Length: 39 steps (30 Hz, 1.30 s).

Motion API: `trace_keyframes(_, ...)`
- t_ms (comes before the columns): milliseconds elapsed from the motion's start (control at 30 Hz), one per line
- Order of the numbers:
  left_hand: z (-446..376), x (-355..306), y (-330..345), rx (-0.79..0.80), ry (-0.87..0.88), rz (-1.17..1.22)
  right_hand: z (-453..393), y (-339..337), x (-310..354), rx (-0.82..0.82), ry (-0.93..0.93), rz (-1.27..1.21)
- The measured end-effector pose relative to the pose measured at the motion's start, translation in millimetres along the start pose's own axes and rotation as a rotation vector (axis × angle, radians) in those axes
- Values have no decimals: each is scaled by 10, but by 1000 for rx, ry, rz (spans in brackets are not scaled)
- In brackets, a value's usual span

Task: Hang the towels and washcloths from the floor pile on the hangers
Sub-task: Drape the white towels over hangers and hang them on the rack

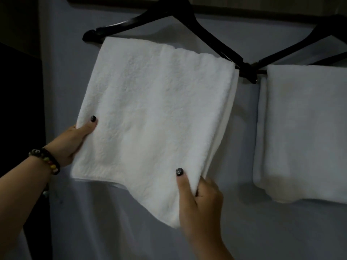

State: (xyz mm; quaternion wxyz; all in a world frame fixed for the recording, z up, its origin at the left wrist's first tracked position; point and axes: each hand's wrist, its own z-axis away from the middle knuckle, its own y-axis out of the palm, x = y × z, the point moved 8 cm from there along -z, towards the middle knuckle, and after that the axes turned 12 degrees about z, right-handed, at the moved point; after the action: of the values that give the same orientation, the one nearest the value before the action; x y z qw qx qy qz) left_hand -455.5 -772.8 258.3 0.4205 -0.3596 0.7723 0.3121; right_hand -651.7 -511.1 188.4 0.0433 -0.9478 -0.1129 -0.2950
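Observation:
A white towel (155, 113) hangs folded over the bar of a black hanger (142, 19), which tilts down to the right. My left hand (75, 143) grips the towel's lower left edge, thumb on the front. My right hand (199, 196) pinches the lower right corner, thumb on the front and fingers behind. A second white towel (304, 132) is draped over another black hanger (308, 44) at the right.
Both hangers hang from a dark rail (244, 6) along the top, in front of a grey wall (116, 231). A dark panel (16, 91) stands at the left edge. The floor pile is out of view.

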Motion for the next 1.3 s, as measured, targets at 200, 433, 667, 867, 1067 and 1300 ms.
trace_keyframes(200, -14, -29, -21, 25, -40, 93, 187, 14, 274, -52, -103, 71)
trace_keyframes(433, -73, -1, -89, -138, 7, -78, 364, 159, 600, -91, -274, 671)
trace_keyframes(667, 36, -220, -38, -368, 254, -522, 334, 208, 885, -160, -342, 623)
trace_keyframes(867, 145, -364, -115, -425, 402, -893, 218, 239, -232, 44, 37, -67)
trace_keyframes(1067, 159, -302, -176, -402, 285, -712, 267, 391, -422, 188, 155, -277)
trace_keyframes(1300, 207, -262, -165, -305, 201, -574, 23, 421, -526, 310, 179, -214)
